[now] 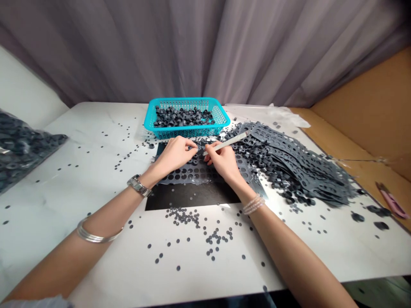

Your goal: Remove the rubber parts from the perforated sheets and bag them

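Single head-worn view; looks forward and down, close over the table [96, 141].

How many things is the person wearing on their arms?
3: a watch on the left wrist, a silver bangle further up the left forearm, and a bead bracelet on the right wrist.

Small workshop; punched rubber sheets [298, 162] heaped on white table [96, 128].

Turquoise lattice basket [218, 112], dark grey perforated rubber sheet [195, 173], white table [96, 141], black mat [192, 196]
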{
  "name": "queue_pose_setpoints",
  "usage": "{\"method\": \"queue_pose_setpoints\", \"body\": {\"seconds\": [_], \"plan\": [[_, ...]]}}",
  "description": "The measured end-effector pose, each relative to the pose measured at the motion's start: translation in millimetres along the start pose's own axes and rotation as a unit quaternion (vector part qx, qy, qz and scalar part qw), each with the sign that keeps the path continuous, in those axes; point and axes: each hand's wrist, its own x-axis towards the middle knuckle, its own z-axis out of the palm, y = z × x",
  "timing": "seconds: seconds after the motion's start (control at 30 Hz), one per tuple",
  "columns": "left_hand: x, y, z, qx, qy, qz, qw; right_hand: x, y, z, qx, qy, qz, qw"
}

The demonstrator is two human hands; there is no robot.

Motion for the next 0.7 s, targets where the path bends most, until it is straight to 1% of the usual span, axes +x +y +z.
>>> {"method": "queue_pose_setpoints", "body": {"seconds": [0.03,0.1,0.23,0.5,0.7], "plan": [[0.9,0.5,0.8,0.044,-0.005,0.022,0.999,0.2,-0.5,1.5,-0.022,-0.001,-0.003,1.000],[2.2,0.6,1.9,0.100,-0.021,0.051,0.993,0.5,-1.8,3.3,-0.053,-0.002,-0.015,0.998],[2.9,-0.3,3.7,0.149,-0.050,0.075,0.985,0.6,-5.0,4.0,-0.089,-0.009,-0.036,0.995],[2.0,4.2,6.0,0.187,-0.054,0.082,0.977,-0.7,-11.8,5.2,-0.139,-0.013,-0.047,0.989],[4.7,-4.4,14.3,0.161,-0.050,0.109,0.980,-0.8,-13.7,5.8,-0.142,-0.013,-0.050,0.989]]}}
